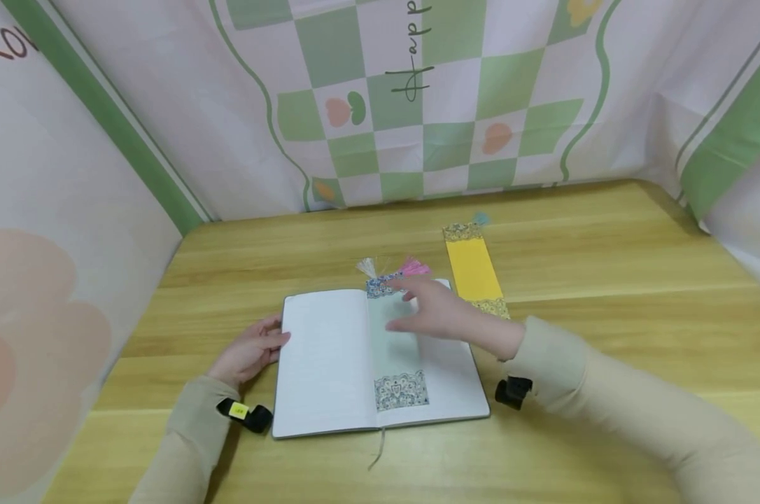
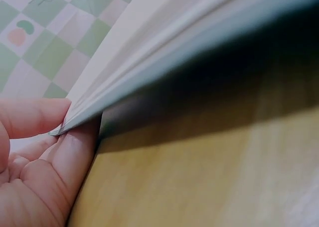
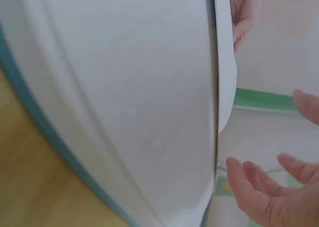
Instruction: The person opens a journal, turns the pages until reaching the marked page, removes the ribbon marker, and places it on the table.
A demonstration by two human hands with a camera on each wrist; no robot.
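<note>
An open notebook (image 1: 323, 364) with blank pages lies on the table. My left hand (image 1: 248, 350) holds its left edge; in the left wrist view the thumb (image 2: 42, 115) is on the page and the fingers are beneath the cover. On the right page, along the fold, lies a pale green bookmark (image 1: 392, 350) with lace-patterned ends. A white tassel (image 1: 367, 267) and a pink tassel (image 1: 414, 266) show at its top. Over the bookmark hovers my right hand (image 1: 443, 315), thumb and fingers spread apart with nothing between them. It hides part of the bookmark's upper half.
To the right, behind the right forearm, lies a yellow bookmark (image 1: 474, 269) with patterned ends and a light blue tassel (image 1: 481, 218). A thin ribbon (image 1: 378, 451) hangs from the notebook's fold onto the wooden table (image 1: 638, 294). A printed curtain (image 1: 449, 154) closes off the back.
</note>
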